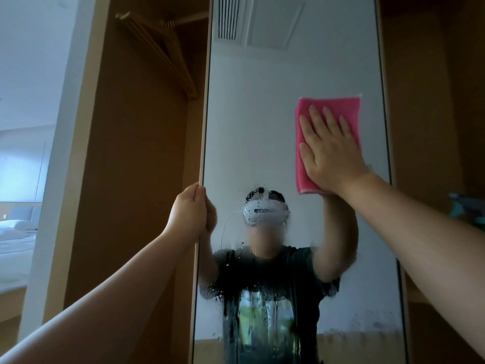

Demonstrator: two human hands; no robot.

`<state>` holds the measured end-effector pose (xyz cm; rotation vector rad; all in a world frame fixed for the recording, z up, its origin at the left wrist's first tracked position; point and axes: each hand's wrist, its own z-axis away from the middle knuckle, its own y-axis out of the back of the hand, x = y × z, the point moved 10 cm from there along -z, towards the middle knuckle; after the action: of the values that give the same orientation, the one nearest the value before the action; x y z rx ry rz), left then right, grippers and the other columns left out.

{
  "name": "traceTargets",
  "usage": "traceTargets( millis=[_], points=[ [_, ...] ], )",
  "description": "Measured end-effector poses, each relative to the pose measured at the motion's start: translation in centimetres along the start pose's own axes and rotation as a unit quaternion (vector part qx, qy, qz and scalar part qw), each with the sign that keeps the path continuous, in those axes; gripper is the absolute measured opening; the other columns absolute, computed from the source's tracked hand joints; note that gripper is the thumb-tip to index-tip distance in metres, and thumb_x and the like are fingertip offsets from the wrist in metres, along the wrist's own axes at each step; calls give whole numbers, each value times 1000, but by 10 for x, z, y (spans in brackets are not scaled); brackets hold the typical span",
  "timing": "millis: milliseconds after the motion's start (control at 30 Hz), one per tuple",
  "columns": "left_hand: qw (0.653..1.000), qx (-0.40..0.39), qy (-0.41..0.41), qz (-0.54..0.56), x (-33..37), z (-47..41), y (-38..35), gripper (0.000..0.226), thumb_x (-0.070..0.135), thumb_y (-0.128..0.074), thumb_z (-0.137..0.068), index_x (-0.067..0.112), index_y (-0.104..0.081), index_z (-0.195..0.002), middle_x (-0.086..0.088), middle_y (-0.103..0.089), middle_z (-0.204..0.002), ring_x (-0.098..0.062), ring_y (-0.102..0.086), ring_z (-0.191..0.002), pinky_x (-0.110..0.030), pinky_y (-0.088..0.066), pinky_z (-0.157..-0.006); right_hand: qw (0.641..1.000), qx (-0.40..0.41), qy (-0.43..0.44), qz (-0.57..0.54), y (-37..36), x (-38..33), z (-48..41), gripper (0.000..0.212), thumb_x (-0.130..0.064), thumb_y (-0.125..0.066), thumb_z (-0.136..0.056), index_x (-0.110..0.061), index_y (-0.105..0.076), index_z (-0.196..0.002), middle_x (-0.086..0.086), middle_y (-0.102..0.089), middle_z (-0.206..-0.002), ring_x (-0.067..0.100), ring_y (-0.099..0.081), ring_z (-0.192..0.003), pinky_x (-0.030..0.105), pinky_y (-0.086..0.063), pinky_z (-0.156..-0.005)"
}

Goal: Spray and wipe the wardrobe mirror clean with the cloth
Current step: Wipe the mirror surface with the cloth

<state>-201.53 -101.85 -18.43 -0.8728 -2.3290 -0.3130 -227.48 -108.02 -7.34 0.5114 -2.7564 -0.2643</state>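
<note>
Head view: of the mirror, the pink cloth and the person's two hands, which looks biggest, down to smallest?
1. The mirror, by far the largest.
2. The pink cloth and the right hand pressed flat on it look about alike; the hand covers part of the cloth, so I won't rank them.
3. The left hand, gripping the mirror's edge, looks smallest.

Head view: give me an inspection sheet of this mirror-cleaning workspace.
Surface: mirror, wet droplets and streaks across its lower half.
Job's things: pink cloth flat on the glass, upper right.
Clutter: teal object at right edge, too blurred to identify.
Grippers: right hand presses the cloth, fingers straight; left hand grips the mirror's left edge.
Cables: thin cord, seen only in the reflection.
Surroundings: wooden hangers in the wardrobe; bed far left.
</note>
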Motion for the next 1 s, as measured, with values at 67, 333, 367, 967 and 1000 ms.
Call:
traceTargets(
  millis=[67,333,367,967,1000],
  points=[
    [1000,8,-4,-8,1,0,2,37,25,-35,-102,-2,-56,-88,-32,-63,-76,-43,-63,-70,-46,-54,-63,1000,-4,4,0,-3,-6,12,63,-40,-13,-97,-11,-17,-153,13,-16,-160,33,-12,-147,49,-6,-120],
    [999,48,-9,-14,-3,-3,6,32,23,-38,-101,4,-58,-85,-8,-57,-66,-3,-53,-50,-10,-39,-42,999,4,32,-3,-26,-41,86,59,-38,-20,-100,-8,-25,-151,16,-26,-156,35,-22,-145,52,-13,-119],
    [999,48,-9,-12,-4,-4,6,32,23,-38,-101,4,-58,-85,-8,-57,-66,-3,-53,-49,-9,-38,-41,999,3,38,-4,-30,-46,96,59,-38,-20,-101,-8,-23,-151,16,-25,-157,34,-21,-145,52,-13,-119],
    [998,-4,-58,-36,10,2,0,31,13,-31,-102,8,-48,-77,8,-55,-41,2,-51,-37,-8,-33,-33,997,-2,71,-1,-19,-58,73,60,-39,-24,-96,-10,-34,-148,13,-29,-156,33,-26,-144,49,-11,-118],
    [997,-1,-64,-46,10,1,1,30,13,-32,-101,7,-49,-77,3,-54,-43,2,-51,-38,-8,-34,-34,997,-6,71,0,-17,-57,64,61,-39,-23,-95,-10,-33,-148,13,-28,-156,33,-26,-144,49,-11,-118]
  ],
)
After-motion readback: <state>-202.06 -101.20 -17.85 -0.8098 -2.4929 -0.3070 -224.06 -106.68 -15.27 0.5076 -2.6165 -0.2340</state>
